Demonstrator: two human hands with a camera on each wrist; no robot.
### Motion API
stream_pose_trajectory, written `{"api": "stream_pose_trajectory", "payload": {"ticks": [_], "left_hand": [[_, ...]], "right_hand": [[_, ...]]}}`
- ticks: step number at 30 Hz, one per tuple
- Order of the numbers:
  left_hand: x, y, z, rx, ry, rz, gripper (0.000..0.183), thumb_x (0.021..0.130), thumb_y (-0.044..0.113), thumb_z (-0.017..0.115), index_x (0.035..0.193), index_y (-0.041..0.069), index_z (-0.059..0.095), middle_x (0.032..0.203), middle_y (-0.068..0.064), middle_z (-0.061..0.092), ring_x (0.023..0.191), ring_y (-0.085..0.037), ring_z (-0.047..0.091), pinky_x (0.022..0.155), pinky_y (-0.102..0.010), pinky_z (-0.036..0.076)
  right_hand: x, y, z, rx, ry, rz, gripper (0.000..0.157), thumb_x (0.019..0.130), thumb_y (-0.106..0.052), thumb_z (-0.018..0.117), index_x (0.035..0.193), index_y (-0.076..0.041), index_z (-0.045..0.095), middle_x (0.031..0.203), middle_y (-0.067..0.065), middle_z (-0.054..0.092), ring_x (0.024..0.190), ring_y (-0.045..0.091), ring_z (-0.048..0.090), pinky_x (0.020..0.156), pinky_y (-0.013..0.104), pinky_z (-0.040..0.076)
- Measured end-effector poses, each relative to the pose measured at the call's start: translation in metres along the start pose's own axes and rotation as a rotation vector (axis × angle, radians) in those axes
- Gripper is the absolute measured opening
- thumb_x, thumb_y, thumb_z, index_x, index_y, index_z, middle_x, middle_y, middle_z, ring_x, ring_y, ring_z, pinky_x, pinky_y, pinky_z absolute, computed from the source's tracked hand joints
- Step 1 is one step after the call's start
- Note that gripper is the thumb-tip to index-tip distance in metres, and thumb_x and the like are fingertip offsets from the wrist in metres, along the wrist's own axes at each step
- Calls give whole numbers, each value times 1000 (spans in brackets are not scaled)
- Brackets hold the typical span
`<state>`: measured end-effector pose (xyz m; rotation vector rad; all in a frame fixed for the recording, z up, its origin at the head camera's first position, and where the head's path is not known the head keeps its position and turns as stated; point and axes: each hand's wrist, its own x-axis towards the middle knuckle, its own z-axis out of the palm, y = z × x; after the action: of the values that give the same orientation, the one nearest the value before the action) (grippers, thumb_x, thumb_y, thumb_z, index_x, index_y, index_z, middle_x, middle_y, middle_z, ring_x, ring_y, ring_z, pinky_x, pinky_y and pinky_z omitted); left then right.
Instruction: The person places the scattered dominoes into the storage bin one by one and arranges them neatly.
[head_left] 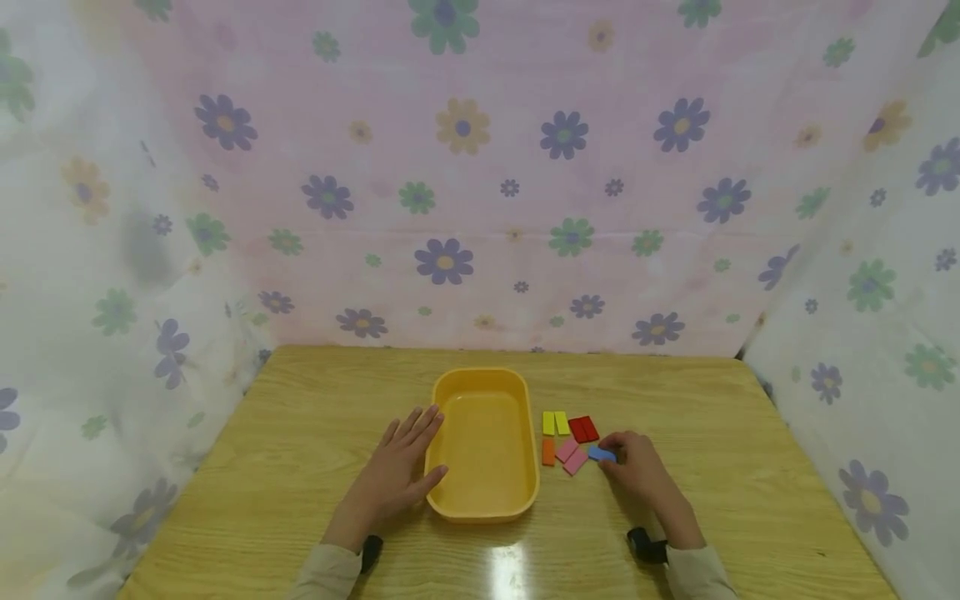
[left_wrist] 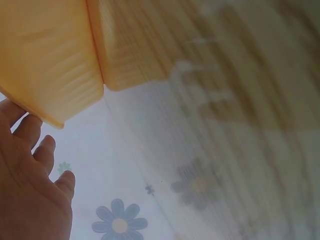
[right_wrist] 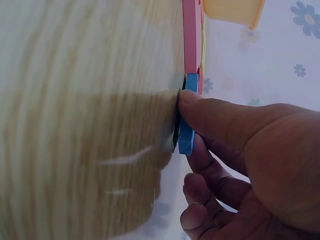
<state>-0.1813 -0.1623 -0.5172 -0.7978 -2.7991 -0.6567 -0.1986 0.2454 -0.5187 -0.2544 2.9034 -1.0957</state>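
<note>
A blue flat block (right_wrist: 187, 135) is pinched between the thumb and fingers of my right hand (head_left: 641, 473), close over the table. In the right wrist view its end lies right by a pink block (right_wrist: 190, 40). My left hand (head_left: 396, 468) rests at the left rim of a yellow-orange plastic tub (head_left: 482, 454), fingers straight and spread, the thumb over the near part of the rim. The left wrist view shows its fingertips at the tub's edge. Beside my right hand lie two pink blocks (head_left: 575, 462) and two red blocks (head_left: 583, 429).
Two yellow blocks (head_left: 549, 423) and an orange block (head_left: 548, 452) lie just right of the tub. The wood-grain table (head_left: 337, 383) carries everything. Flower-patterned cloth (head_left: 510, 217) hangs behind it and on both sides. A black wrist device (head_left: 645, 546) sits by the right sleeve.
</note>
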Motion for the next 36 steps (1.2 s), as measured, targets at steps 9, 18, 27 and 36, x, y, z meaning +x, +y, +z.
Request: {"api": "stream_pose_trajectory", "payload": {"ticks": [9,18,27,36], "left_hand": [[-1,0,3,-3,-4,-9,76,99,46,59,160,10,32,168,-6,25,155,-34,21,123,-62,16],[-2,1,4,-7,-12,-15,76,100,46,58,160,10,31,168,-6,25,155,-34,21,123,-61,15],[-2,-1,2,-3,-14,-15,75,101,46,57,161,9,30,169,-6,22,155,-36,20,123,-62,14],[-1,-2,2,9,-9,-3,74,100,44,58,160,10,32,168,-7,23,155,-36,21,122,-64,17]], "right_hand": [[-4,5,1,-31,26,-29,14,86,0,77,99,3,73,99,13,70,86,20,58,72,32,50],[-11,1,5,-28,32,-15,14,88,0,76,101,-1,73,100,9,69,92,21,60,80,38,53],[-16,-9,8,7,47,-56,15,88,0,76,103,-1,73,100,6,69,96,21,61,86,42,54],[-19,-12,15,89,64,-64,17,88,-1,77,104,-6,74,99,3,66,95,18,62,87,37,56]]}}
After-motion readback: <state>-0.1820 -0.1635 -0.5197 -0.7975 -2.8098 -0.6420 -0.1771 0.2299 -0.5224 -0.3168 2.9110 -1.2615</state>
